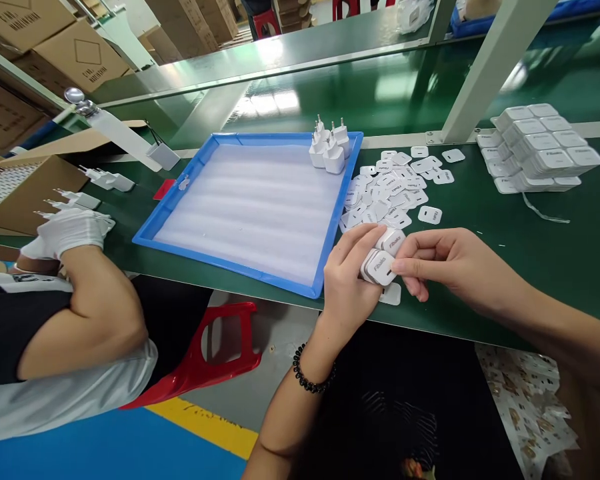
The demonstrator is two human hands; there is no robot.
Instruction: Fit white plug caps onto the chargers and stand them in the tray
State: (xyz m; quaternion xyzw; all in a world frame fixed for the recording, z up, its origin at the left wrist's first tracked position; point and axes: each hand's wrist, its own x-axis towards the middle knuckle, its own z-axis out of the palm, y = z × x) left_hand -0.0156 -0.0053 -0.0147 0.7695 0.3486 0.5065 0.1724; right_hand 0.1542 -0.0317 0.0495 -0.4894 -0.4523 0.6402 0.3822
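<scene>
My left hand (353,270) is closed around two small stacks of white rounded plates (380,267), printed with a brand name and holding a dark slot. The thumb and fingers of my right hand (435,260) pinch the right edge of the nearer stack. Whether a single plate is lifted off there is too small to tell. Beyond my hands lies a loose pile of similar white plates (393,190). One more plate (391,294) lies under my hands near the bench edge. To their left is a blue tray (230,268) lined with translucent sheeting, with several white plug adapters (330,150) upright in its far right corner.
Stacked white plates (545,147) sit at the right below a slanted metal post (495,70). At left, a co-worker's gloved hands (73,233) are near more plug adapters (107,179) and an open carton (40,190). A red stool (225,353) stands below the bench.
</scene>
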